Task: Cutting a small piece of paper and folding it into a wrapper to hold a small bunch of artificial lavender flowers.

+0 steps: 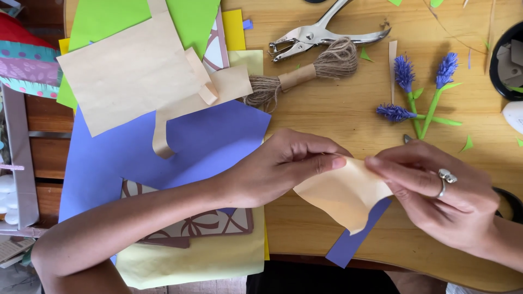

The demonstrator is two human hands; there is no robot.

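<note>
Head view, looking down on a wooden bench [338,117]. Two bare hands meet near the middle, just above the front edge. The left hand [283,166] has its grip pressed together, thumb and fingers pinching the upper left edge of a small tan paper [343,193]. The right hand [436,193], wearing a silver ring [445,178], pinches the paper's upper right edge. The paper hangs curved between both hands, above the bench. A blue strip [357,237] lies on the bench beneath it, partly hidden.

To the left, a large blue sheet [212,141] is spread out under the left forearm. A brown sheet [128,71] with a curled strip lies over it, with a green sheet [103,19] beneath that. A patterned sheet [218,223] and a pale yellow sheet [190,261] lie near the front edge.

At the back, a metal hole punch [321,35] rests just beside a bundle of twine [310,73]. To the right lie three paper flowers [419,90] with purple heads and green stems.
</note>
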